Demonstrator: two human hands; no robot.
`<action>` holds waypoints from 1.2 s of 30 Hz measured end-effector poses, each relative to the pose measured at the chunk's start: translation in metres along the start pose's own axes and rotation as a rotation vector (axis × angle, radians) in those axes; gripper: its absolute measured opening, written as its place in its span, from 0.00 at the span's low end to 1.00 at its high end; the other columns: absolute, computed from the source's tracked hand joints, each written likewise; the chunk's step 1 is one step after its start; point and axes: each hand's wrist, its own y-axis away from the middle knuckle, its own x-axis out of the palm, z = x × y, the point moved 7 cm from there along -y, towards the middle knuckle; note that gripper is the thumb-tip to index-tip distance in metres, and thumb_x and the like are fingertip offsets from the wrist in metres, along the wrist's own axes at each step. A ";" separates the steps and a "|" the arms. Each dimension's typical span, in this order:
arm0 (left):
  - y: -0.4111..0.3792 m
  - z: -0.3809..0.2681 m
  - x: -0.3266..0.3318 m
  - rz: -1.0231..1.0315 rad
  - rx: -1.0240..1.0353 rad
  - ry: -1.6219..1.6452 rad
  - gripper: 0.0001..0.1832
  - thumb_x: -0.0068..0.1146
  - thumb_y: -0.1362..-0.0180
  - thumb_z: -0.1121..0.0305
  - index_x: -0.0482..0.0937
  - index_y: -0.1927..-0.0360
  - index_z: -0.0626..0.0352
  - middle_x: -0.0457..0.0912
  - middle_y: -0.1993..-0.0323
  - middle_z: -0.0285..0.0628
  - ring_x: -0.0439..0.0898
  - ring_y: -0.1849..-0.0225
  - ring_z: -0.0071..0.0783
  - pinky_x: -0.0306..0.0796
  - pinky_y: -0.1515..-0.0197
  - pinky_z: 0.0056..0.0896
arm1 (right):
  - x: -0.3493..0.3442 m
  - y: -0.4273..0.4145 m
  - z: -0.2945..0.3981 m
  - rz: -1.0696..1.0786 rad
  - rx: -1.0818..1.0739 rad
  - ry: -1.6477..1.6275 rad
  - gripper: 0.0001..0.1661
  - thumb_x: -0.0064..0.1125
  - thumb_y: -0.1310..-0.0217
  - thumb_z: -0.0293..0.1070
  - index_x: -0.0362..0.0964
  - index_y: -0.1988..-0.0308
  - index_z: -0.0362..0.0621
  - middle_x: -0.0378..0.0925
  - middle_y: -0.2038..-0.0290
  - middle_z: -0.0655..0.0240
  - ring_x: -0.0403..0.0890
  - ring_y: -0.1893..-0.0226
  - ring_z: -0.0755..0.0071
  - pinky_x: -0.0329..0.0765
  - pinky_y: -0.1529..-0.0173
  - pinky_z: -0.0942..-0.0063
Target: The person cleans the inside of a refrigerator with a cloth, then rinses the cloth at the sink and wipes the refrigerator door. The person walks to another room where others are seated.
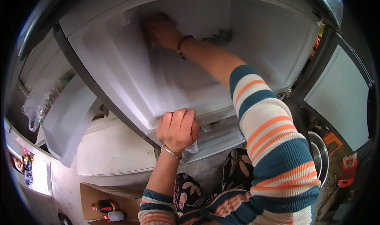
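Observation:
An open refrigerator's white inner compartment [190, 85] lies before me. My left hand [178, 128] has its fingers curled over the compartment's lower front edge, just above a clear plastic drawer [221, 130]. Deep inside, at the upper left, my right hand [160, 30] reaches to the side wall. It is dim and blurred there, and a dark cloth-like thing seems to be under its fingers; I cannot tell whether it is gripped. A crumpled grey-green thing [222, 37] sits at the back of the compartment, beyond my right forearm.
The refrigerator's open door [338, 97] stands on the right, near metal basins [319, 156]. At left are a grey panel [69, 121] and a clear plastic bag [37, 106]. A cardboard box [89, 195] with a dark bottle [105, 206] and a white bottle [114, 216] sits at the lower left.

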 end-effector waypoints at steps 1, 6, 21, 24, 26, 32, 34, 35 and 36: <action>0.000 -0.001 0.002 -0.006 0.000 0.001 0.09 0.54 0.60 0.70 0.82 0.73 0.52 0.79 0.73 0.30 0.72 0.75 0.27 0.65 0.74 0.27 | 0.017 0.023 -0.001 0.043 -0.045 0.055 0.21 0.58 0.43 0.36 0.73 0.48 0.54 0.73 0.45 0.64 0.71 0.42 0.57 0.68 0.39 0.53; 0.005 0.004 -0.004 -0.011 0.002 -0.040 0.09 0.54 0.61 0.69 0.81 0.73 0.51 0.79 0.72 0.29 0.71 0.75 0.25 0.65 0.75 0.25 | 0.043 0.058 -0.010 0.220 -0.129 0.248 0.22 0.58 0.43 0.42 0.74 0.47 0.67 0.68 0.39 0.75 0.65 0.36 0.62 0.64 0.35 0.49; 0.002 -0.001 0.001 -0.046 -0.042 -0.009 0.06 0.53 0.59 0.69 0.80 0.75 0.50 0.75 0.75 0.29 0.70 0.76 0.26 0.64 0.74 0.27 | -0.056 0.213 -0.163 0.790 0.139 0.461 0.22 0.43 0.31 0.41 0.72 0.41 0.55 0.71 0.40 0.64 0.71 0.40 0.62 0.68 0.35 0.66; 0.003 0.004 -0.005 -0.011 -0.060 0.003 0.08 0.53 0.61 0.73 0.81 0.74 0.51 0.77 0.75 0.31 0.71 0.76 0.30 0.64 0.74 0.29 | -0.032 0.168 -0.069 0.783 0.507 -0.345 0.18 0.50 0.35 0.33 0.72 0.46 0.50 0.74 0.42 0.61 0.74 0.43 0.63 0.69 0.38 0.67; 0.002 0.009 -0.011 0.019 -0.080 -0.009 0.09 0.54 0.61 0.75 0.81 0.73 0.52 0.77 0.74 0.31 0.72 0.75 0.31 0.65 0.75 0.29 | -0.046 0.114 0.021 0.709 0.298 -0.581 0.20 0.50 0.37 0.33 0.71 0.45 0.49 0.74 0.42 0.60 0.74 0.44 0.60 0.70 0.39 0.65; 0.001 0.000 -0.007 -0.059 -0.070 0.025 0.08 0.54 0.61 0.73 0.80 0.74 0.51 0.75 0.75 0.30 0.71 0.75 0.28 0.63 0.75 0.28 | -0.114 0.117 -0.020 0.755 0.155 -0.337 0.24 0.51 0.43 0.24 0.69 0.45 0.50 0.75 0.47 0.59 0.80 0.56 0.54 0.76 0.49 0.63; 0.002 0.000 -0.005 -0.068 -0.076 0.024 0.07 0.55 0.61 0.73 0.80 0.74 0.51 0.74 0.76 0.29 0.70 0.75 0.27 0.62 0.75 0.28 | -0.164 0.119 -0.057 0.570 -0.097 0.228 0.22 0.54 0.44 0.28 0.73 0.48 0.50 0.74 0.45 0.61 0.80 0.56 0.54 0.77 0.49 0.63; 0.003 0.002 -0.006 -0.062 -0.077 0.031 0.07 0.55 0.61 0.73 0.80 0.74 0.51 0.73 0.76 0.29 0.70 0.75 0.27 0.62 0.75 0.28 | -0.181 0.115 -0.085 0.667 0.085 0.283 0.21 0.54 0.44 0.29 0.74 0.49 0.50 0.74 0.45 0.61 0.78 0.52 0.53 0.76 0.47 0.62; 0.004 0.004 -0.007 -0.055 -0.076 0.038 0.07 0.55 0.61 0.73 0.79 0.74 0.51 0.73 0.76 0.29 0.70 0.75 0.27 0.62 0.75 0.28 | -0.199 0.116 -0.108 0.759 0.272 0.339 0.20 0.55 0.45 0.31 0.75 0.49 0.51 0.73 0.44 0.60 0.76 0.49 0.53 0.75 0.45 0.61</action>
